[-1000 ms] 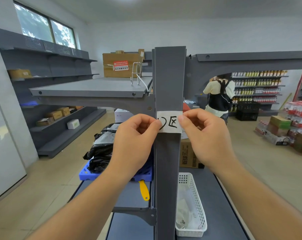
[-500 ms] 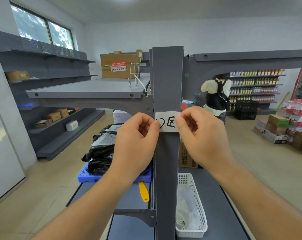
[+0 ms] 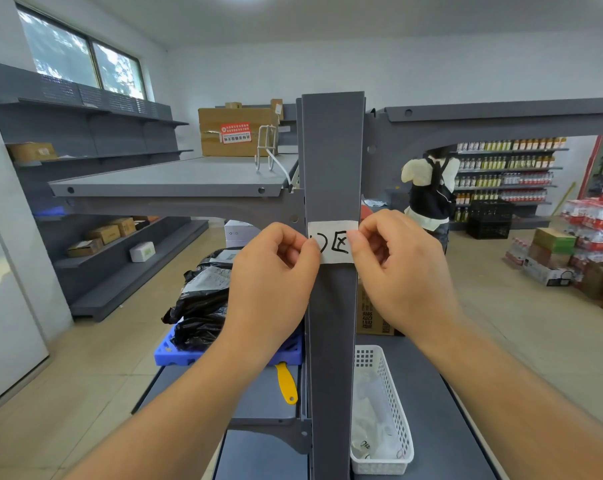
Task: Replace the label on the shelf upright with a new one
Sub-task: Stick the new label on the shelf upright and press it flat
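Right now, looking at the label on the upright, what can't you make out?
- Label ends, head view: covered by the left hand and right hand.
- Whether it is stuck down or being peeled: unclear.
- White basket contents: too blurred.
- Upright base: cut off by the bottom edge.

White walls; tiled floor; high window.

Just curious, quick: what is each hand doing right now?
Left hand: closed, pinching the left edge of the label on the upright.
Right hand: closed, pinching the label's right edge.
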